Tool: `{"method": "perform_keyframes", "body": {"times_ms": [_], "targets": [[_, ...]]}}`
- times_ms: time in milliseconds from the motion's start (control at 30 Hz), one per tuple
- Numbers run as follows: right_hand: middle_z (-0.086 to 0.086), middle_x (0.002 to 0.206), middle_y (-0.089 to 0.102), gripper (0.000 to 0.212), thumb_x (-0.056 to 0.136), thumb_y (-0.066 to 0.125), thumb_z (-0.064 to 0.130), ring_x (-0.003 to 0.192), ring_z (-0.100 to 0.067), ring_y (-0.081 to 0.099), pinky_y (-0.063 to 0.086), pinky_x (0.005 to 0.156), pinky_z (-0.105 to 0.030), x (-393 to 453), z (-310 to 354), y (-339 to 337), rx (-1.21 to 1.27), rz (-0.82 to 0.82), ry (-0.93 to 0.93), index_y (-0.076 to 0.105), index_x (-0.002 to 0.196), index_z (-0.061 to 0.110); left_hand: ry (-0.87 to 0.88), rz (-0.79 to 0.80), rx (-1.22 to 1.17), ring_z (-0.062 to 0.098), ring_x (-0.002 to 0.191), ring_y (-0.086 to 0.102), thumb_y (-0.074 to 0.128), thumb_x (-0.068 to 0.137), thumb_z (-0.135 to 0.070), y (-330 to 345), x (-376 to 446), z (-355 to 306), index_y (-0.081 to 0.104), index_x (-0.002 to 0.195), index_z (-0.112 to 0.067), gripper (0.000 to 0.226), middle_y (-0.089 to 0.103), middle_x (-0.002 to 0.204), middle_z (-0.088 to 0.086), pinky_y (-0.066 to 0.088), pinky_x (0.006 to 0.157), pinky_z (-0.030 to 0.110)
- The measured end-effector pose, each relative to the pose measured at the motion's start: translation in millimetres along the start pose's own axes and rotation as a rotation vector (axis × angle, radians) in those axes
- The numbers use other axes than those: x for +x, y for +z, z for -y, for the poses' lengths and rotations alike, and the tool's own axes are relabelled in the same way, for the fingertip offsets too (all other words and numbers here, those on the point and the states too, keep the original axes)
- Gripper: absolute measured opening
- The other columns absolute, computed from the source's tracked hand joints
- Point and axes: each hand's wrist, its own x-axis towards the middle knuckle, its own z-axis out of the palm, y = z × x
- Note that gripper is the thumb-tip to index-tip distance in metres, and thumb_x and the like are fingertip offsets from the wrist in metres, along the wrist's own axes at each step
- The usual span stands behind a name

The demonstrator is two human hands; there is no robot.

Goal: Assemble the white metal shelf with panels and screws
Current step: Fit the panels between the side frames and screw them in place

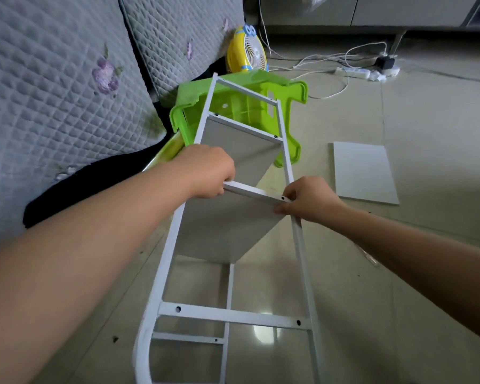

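Shelf frame (299, 239): white painted metal, smooth, satin. Panel (222, 228): flat, matt white-grey. Stool (233, 106): glossy green plastic. Sofa cover (53, 92): quilted grey cloth, embroidered flowers. Floor (399, 273): polished reflective tile.

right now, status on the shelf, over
Both hands on the second panel: left hand grips its left end, right hand pinches the right end at the frame. One panel already in. Spare panel on floor. Nothing blocking.

left arm reaches forward, bare | left hand (205, 173) knuckles up, fingers curled under, gripping | right arm angles in from the right | right hand (311, 199) fingers (284, 209) pinching
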Motion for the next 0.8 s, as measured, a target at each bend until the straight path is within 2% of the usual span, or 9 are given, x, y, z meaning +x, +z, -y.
{"method": "perform_keyframes", "body": {"times_ms": [100,167,300,433,500,567,633,700,800], "targets": [[-0.021,0.102,0.065,0.037,0.081,0.067,0.027,0.097,-0.032,0.058,0.034,0.063,-0.024,2,-6,-11,-0.067,-0.004,0.013,0.066,0.102,-0.003,-0.008,-0.036,-0.116,0.029,0.102,0.056,0.056,0.090,-0.029,6,10,0,0.063,0.096,-0.012,0.019,0.060,0.104,0.008,0.037,0.069,0.028],[-0.020,0.104,0.065,0.038,0.082,0.065,0.028,0.099,-0.030,0.058,0.039,0.066,-0.027,3,-10,-21,-0.131,0.006,0.012,0.065,0.104,-0.003,0.011,-0.046,-0.145,0.029,0.101,0.055,0.055,0.091,-0.030,5,16,-2,0.061,0.092,-0.012,0.019,0.060,0.103,0.009,0.035,0.068,0.028],[-0.015,0.105,0.065,0.036,0.082,0.065,0.027,0.102,-0.026,0.057,0.048,0.085,-0.033,10,-9,-49,-0.216,-0.046,-0.011,0.066,0.107,0.002,0.027,-0.058,-0.239,0.029,0.102,0.055,0.049,0.094,-0.028,19,24,-5,0.061,0.096,-0.008,0.024,0.058,0.104,0.011,0.043,0.075,0.031],[-0.013,0.106,0.065,0.033,0.080,0.068,0.025,0.102,-0.026,0.056,0.043,0.081,-0.028,14,-22,-67,-0.251,-0.088,-0.022,0.066,0.107,0.006,0.027,-0.148,-0.286,0.030,0.105,0.053,0.046,0.095,-0.027,21,34,-24,0.060,0.099,-0.005,0.026,0.056,0.106,0.014,0.042,0.076,0.034],[-0.013,0.104,0.065,0.032,0.079,0.069,0.024,0.100,-0.025,0.057,0.041,0.077,-0.027,14,-30,-67,-0.228,-0.095,-0.023,0.067,0.107,0.007,0.013,-0.143,-0.301,0.031,0.102,0.054,0.050,0.094,-0.026,15,40,-31,0.061,0.094,-0.006,0.023,0.057,0.102,0.014,0.039,0.070,0.032],[-0.010,0.100,0.064,0.034,0.079,0.069,0.025,0.101,-0.022,0.056,0.036,0.073,-0.021,14,-33,-65,-0.194,-0.086,-0.031,0.066,0.110,0.010,-0.016,-0.123,-0.292,0.031,0.097,0.054,0.053,0.092,-0.025,13,42,-32,0.060,0.088,-0.007,0.020,0.054,0.086,0.011,0.034,0.066,0.029],[-0.001,0.081,0.056,0.037,0.079,0.070,0.028,0.099,-0.021,0.053,0.028,0.067,-0.015,16,-32,-64,-0.182,-0.060,-0.050,0.065,0.113,0.012,-0.051,-0.097,-0.290,0.030,0.092,0.054,0.055,0.090,-0.024,14,40,-31,0.057,0.080,-0.009,0.018,0.040,0.066,0.003,0.033,0.065,0.027],[0.010,0.067,0.042,0.039,0.079,0.070,0.031,0.088,-0.017,0.047,0.023,0.061,-0.015,17,-31,-63,-0.183,-0.052,-0.063,0.065,0.112,0.011,-0.067,-0.075,-0.299,0.027,0.085,0.050,0.055,0.090,-0.023,14,38,-29,0.055,0.076,-0.010,0.020,0.032,0.060,0.000,0.033,0.064,0.027],[0.001,0.075,0.048,0.039,0.078,0.070,0.032,0.084,-0.010,0.042,0.025,0.062,-0.016,20,-31,-62,-0.170,-0.065,-0.059,0.065,0.109,0.009,-0.050,-0.048,-0.308,0.025,0.079,0.045,0.055,0.090,-0.024,13,37,-24,0.052,0.071,-0.009,0.025,0.032,0.059,-0.002,0.033,0.064,0.027]]}}
